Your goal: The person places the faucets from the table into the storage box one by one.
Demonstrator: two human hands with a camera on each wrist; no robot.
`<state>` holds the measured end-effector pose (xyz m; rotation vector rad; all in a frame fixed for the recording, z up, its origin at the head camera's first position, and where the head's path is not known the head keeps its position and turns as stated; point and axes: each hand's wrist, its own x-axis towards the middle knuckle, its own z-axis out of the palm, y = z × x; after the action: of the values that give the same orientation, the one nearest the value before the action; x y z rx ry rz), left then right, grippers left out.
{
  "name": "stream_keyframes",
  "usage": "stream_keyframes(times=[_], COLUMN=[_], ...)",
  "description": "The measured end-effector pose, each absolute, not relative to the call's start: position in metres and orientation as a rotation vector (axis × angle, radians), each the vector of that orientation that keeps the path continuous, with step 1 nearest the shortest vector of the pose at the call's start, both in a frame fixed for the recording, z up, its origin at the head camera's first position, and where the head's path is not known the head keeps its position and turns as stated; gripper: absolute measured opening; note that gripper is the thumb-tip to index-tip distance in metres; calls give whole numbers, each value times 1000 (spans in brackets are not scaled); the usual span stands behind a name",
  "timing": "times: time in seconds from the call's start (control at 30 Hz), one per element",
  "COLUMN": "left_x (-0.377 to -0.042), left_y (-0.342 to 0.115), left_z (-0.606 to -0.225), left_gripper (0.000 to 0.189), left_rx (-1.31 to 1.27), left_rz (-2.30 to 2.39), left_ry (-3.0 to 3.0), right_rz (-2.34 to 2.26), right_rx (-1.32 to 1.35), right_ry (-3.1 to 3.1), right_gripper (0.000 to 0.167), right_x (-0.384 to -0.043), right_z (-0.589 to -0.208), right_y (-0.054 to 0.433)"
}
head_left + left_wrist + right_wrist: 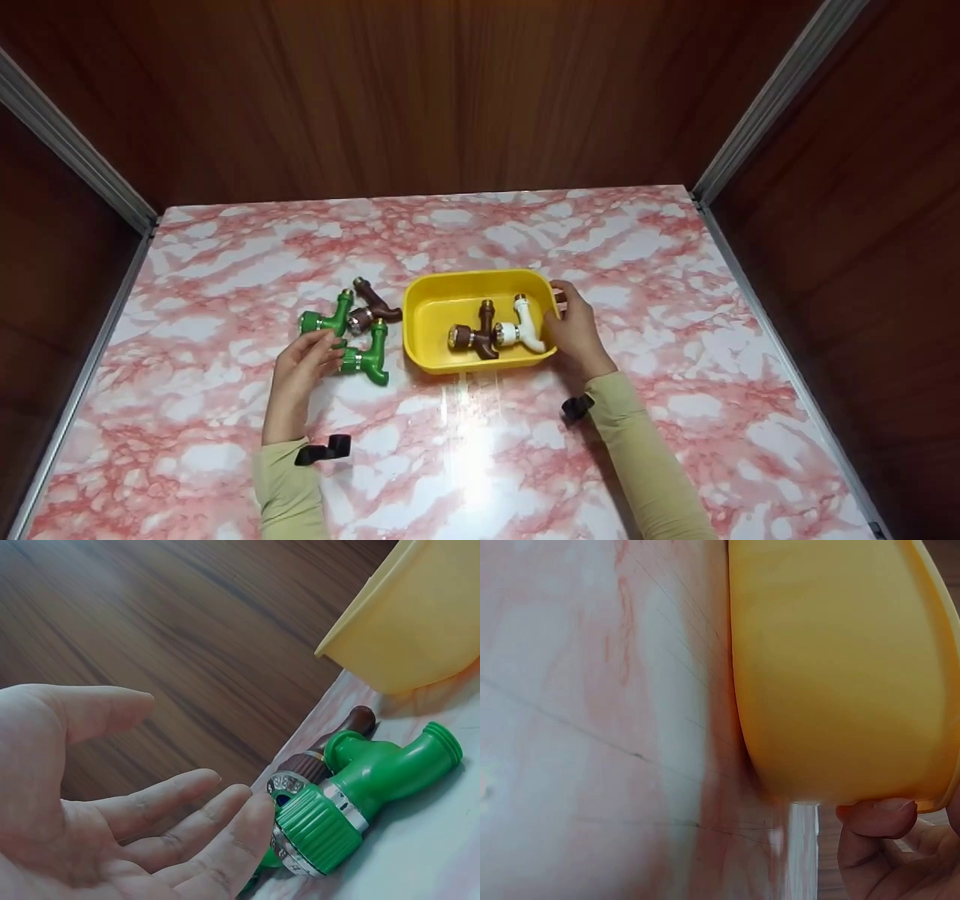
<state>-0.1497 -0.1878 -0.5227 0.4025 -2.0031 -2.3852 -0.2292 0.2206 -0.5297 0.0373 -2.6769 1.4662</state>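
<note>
My left hand [298, 375] is over the left group of taps, fingers extended and thumb apart. In the left wrist view its fingertips are beside the ribbed knob of a green tap [375, 776]; whether they touch it I cannot tell. A second green tap [341, 313] and a brown tap [377, 300] lie close behind on the tabletop. My right hand [579, 334] grips the right end of a yellow tub [431, 322] by its rim. Inside the tub a brown tap [486, 330] and a white tap [526, 326] lie side by side toward the right.
A pink-and-white marbled tabletop [420, 465] carries everything. Dark wood-grain panels [420, 97] stand at its back and both sides, with metal rails [787, 97] along the corners. Black straps [324, 450] hang at both wrists.
</note>
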Motion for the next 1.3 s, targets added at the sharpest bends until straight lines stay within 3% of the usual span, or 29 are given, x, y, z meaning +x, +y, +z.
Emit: stream_keyframes(times=[0.17, 0.27, 0.5, 0.73, 0.97, 1.3], left_x=[-168, -171, -150, -155, -153, -154], left_y=[-209, -214, -197, -208, -198, -190], left_z=[-574, -583, -529, -549, -530, -524], left_gripper=[48, 44, 51, 43, 44, 41], left_rx=[339, 330, 381, 361, 574, 593], left_rz=[-2423, -2454, -2407, -2443, -2359, -2268], left_ry=[-1941, -1907, -1955, -1949, -2101, -2213], right_rz=[1459, 1458, 1458, 1467, 1455, 1475], right_rx=[41, 38, 27, 29, 35, 32], right_ry=[-2680, -2677, -2675, -2677, -2699, -2682], right_gripper=[47, 47, 46, 46, 47, 48], right_x=[-230, -229, -230, -229, -229, -229], right_z=[-530, -529, -530, -528, -529, -529], right_y=[221, 221, 221, 221, 222, 222])
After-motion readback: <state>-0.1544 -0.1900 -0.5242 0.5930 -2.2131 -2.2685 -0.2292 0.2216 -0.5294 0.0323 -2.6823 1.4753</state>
